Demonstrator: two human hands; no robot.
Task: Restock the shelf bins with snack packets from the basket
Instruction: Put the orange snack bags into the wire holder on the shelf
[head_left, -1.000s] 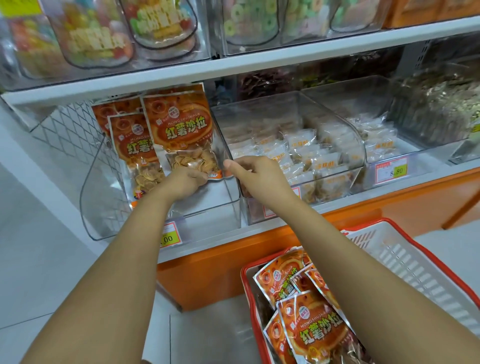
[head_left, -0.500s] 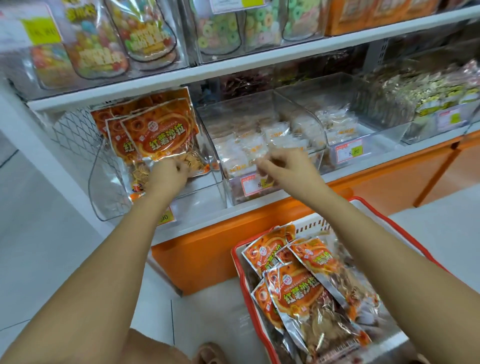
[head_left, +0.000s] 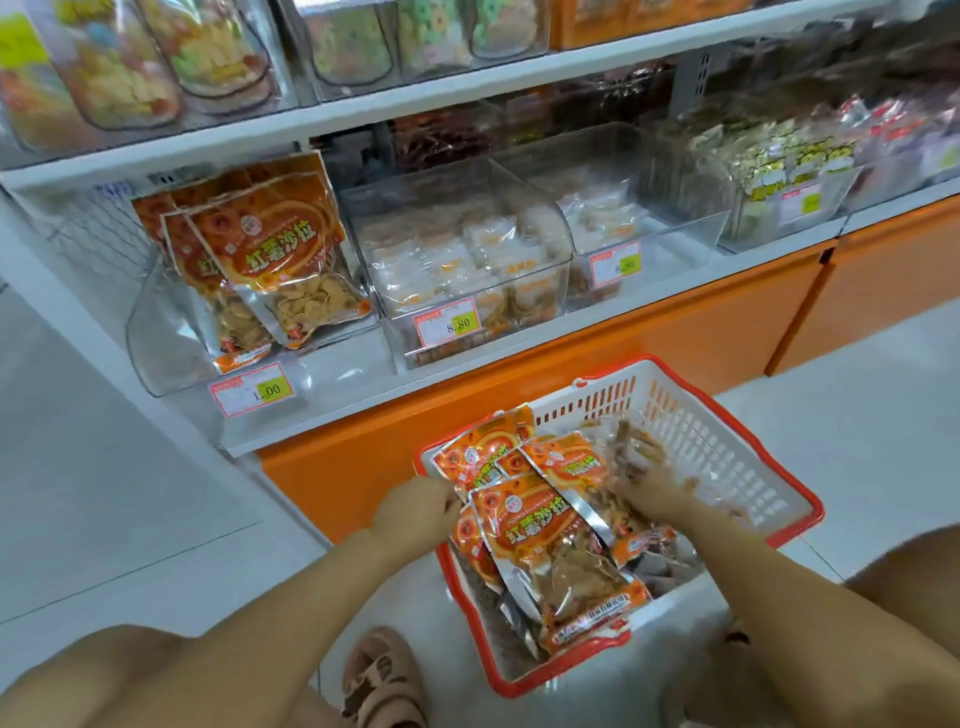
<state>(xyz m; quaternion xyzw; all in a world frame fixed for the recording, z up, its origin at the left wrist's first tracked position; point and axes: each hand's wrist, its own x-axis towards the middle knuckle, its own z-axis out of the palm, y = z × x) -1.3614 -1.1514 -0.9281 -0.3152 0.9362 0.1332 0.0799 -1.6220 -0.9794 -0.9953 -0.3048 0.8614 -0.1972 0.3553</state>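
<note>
Left hand (head_left: 415, 512) curls onto orange foil snack packets (head_left: 540, 535) at the red-rimmed white plastic basket (head_left: 717, 447) edge. Right hand (head_left: 644, 493) is blurred inside; grip unclear.

Packets (head_left: 275, 244) read 红薯沙拉; price tag (head_left: 451, 323) apparently 8.80.
</note>
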